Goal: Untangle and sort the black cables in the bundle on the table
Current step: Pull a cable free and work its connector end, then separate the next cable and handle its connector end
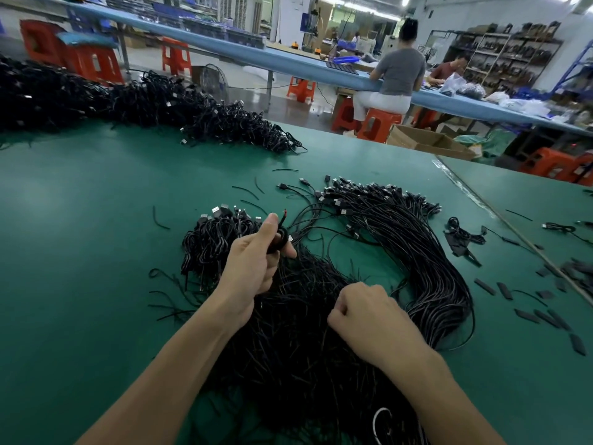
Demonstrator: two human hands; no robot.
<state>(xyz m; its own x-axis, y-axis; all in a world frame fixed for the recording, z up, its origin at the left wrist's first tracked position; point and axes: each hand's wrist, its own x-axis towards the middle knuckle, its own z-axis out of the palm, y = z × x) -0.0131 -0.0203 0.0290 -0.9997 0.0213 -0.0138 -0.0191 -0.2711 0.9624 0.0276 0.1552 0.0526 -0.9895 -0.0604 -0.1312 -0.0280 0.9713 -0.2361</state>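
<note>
Roughly midway, by the look of it. Left hand [253, 268] is raised over the desk [80, 236], fingers [287, 250] curled round a small looped cable [281, 235], thumb laid along it, a red-tipped end poking out above the thumb. Right hand [362, 313] sits knuckles-up on the bundle [298, 354], fingers curled tight; the tips are hidden, so I can't tell if it pinches a strand or nothing. The bundle is the big black tangle right in front of the person, under and between both forearms, running off the bottom edge. Done so far, as I judge it: a combed-out fan [417, 245] of cables to the right, plugs lined up at the far end, sweeping back down toward the bundle; and a smaller pile [211, 239] of folded cables just left of the left hand, plugs up. A few single cables lie loose between the two. Left to do: the tangle is the largest of the three, strands crossing every way, so plenty to pull out one by one. Short black scraps [526, 316] litter the desk on the right. A much bigger heap [128, 101] stretches along the far left of the desk; whether it belongs to this job is unclear.
</note>
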